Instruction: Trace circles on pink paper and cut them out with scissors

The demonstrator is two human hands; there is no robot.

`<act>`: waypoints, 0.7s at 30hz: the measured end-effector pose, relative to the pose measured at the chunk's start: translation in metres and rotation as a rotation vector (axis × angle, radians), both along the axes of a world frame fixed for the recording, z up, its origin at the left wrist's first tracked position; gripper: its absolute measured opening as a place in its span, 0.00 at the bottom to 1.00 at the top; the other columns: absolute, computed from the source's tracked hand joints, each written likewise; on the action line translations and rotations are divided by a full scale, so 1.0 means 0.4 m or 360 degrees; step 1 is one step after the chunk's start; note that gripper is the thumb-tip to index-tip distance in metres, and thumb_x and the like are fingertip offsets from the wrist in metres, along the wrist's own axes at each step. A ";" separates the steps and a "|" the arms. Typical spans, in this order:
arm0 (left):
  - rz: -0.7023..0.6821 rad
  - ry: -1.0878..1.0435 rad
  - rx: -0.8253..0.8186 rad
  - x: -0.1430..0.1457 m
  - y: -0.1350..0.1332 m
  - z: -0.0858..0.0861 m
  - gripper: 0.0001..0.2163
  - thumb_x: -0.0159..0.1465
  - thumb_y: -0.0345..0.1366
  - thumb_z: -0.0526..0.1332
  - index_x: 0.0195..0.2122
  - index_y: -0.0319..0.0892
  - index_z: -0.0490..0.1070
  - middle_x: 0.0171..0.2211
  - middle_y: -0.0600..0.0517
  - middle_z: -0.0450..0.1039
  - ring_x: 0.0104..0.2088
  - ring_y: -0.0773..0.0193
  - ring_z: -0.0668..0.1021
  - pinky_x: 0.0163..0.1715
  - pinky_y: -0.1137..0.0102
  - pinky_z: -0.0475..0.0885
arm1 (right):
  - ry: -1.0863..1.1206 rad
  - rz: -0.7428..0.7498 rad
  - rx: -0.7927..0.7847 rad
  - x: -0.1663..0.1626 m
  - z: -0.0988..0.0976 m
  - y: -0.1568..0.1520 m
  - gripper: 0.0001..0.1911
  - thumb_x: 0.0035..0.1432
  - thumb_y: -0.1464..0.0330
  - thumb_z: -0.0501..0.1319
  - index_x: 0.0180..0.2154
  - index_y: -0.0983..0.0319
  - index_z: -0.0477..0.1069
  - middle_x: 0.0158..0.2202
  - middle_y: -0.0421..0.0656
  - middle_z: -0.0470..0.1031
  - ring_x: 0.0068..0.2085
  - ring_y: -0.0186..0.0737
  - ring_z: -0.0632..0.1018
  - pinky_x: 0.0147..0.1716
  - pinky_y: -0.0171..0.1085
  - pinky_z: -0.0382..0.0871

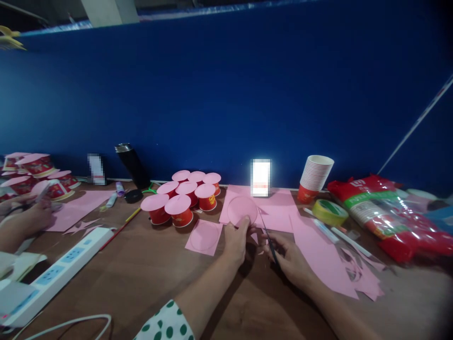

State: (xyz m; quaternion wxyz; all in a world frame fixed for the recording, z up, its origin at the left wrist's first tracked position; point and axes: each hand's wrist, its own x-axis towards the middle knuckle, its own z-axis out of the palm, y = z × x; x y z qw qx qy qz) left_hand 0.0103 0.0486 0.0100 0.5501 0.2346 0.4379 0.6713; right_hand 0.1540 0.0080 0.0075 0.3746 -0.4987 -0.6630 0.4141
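My left hand pinches a round piece of pink paper by its lower edge, thumb on top. In my right hand is a pair of dark-handled scissors, its blades pointing up beside the disc's right edge. Small pink scraps lie just under the scissors. Left of my left hand a pink paper square with a drawn circle rests on the table. Behind it stand several red paper cups capped with pink discs. Larger pink sheets lie beneath and behind my hands.
At right are stacked paper cups, yellow-green tape, a red plastic package and pink offcuts. At left are a power strip, a black bottle and another person's hands. A lit phone leans against the blue partition.
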 end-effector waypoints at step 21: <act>-0.0339 0.0106 -0.0009 0.012 -0.014 -0.026 0.17 0.50 0.45 0.67 0.30 0.33 0.72 0.23 0.46 0.75 0.20 0.64 0.77 0.19 0.73 0.70 | 0.0054 -0.0011 0.0056 0.000 -0.001 0.004 0.24 0.56 0.60 0.59 0.53 0.62 0.68 0.34 0.45 0.77 0.33 0.41 0.76 0.29 0.36 0.70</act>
